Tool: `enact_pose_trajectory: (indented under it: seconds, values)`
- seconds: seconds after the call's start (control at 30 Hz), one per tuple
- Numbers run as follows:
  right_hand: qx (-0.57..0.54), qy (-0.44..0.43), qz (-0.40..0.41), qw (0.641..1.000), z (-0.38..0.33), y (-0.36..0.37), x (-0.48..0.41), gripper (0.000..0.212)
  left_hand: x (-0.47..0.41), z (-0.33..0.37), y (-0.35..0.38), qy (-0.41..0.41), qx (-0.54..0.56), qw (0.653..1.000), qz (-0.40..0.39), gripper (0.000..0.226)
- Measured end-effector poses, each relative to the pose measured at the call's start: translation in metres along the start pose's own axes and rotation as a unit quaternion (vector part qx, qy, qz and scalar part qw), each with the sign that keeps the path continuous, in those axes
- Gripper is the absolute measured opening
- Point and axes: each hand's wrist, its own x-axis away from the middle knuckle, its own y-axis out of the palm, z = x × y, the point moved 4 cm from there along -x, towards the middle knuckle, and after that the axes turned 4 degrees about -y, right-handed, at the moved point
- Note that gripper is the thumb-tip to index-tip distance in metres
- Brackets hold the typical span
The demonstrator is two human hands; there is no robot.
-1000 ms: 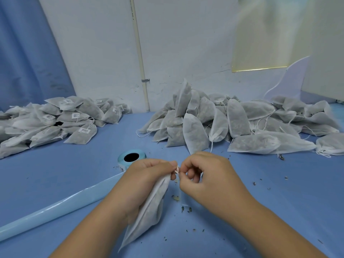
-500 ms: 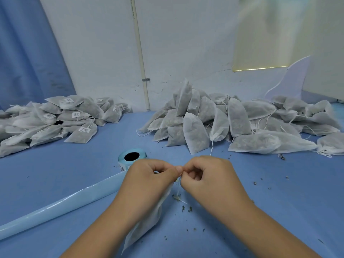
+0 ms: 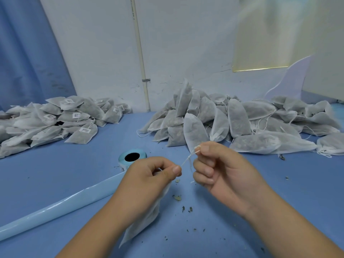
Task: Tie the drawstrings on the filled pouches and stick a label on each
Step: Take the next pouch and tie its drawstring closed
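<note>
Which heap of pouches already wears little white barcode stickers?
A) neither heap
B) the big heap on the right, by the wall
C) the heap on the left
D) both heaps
C: white barcode labels show on several pouches of the left heap, while the right heap shows none.

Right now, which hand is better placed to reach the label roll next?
Probably the left hand: the roll lies just beyond it, though it holds the pouch. The right hand, pinching the string, would have to cross over.
</note>
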Motion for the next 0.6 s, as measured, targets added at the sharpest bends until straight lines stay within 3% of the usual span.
enact_pose_trajectory:
  seconds: [0.13, 0.3, 0.47, 0.6]
  values:
    - [-0.063, 0.070, -0.029, 0.995, 0.003, 0.003, 0.001, 0.009, 0.000, -0.002, -0.001, 0.010, -0.002, 1.000, -0.002, 0.014]
    - [0.010, 0.180, -0.048, 0.983, 0.001, -0.006, 0.003, 0.005, -0.008, -0.011, -0.012, 0.007, -0.025, 0.999, 0.020, 0.018]
    - [-0.033, 0.123, -0.021, 0.992, -0.006, -0.010, -0.001, 0.005, -0.004, -0.013, -0.006, 0.008, -0.025, 0.999, -0.030, 0.008]
    - [-0.051, 0.056, 0.053, 0.996, -0.017, -0.022, -0.006, 0.006, 0.003, -0.017, -0.002, -0.010, -0.027, 0.992, -0.124, 0.034]
